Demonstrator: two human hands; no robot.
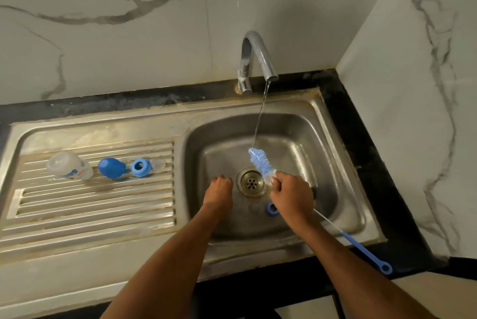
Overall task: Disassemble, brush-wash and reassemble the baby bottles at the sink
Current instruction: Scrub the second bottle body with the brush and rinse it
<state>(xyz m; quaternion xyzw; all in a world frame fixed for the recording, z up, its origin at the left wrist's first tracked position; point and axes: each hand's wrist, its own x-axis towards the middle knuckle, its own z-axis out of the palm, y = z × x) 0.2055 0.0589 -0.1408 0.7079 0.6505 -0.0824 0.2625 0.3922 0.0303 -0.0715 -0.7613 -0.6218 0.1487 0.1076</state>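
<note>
The right hand [290, 196] grips the bottle brush [260, 162] just below its bristles, fingers curled round the wire stem, over the middle of the sink basin [343, 189]. The blue and white bristle head tilts up and toward the back edge of the basin, and a thin stream of water [260, 117] from the tap [254, 59] falls onto its tip. The brush's long stem runs back under the wrist and ends in a blue handle [367, 254] that crosses the basin's front right corner and sticks out over the dark counter [402, 249].

The left hand [219, 190] hangs over the left part of the basin, beside the drain [251, 182], its fingers curled under; whether it holds anything cannot be told. The two hands are apart, with the drain between them.

A blue ring [271, 209] lies on the basin floor near the front of the drain, partly hidden by the right hand.

On the ridged draining board [98, 205], along its back edge, lie the bottle parts in a row: a clear bottle [69, 165] on its side at the left, then a blue cap [111, 168], then a blue collar [140, 167], with a clear teat [158, 164] touching the collar nearest the basin.
</note>
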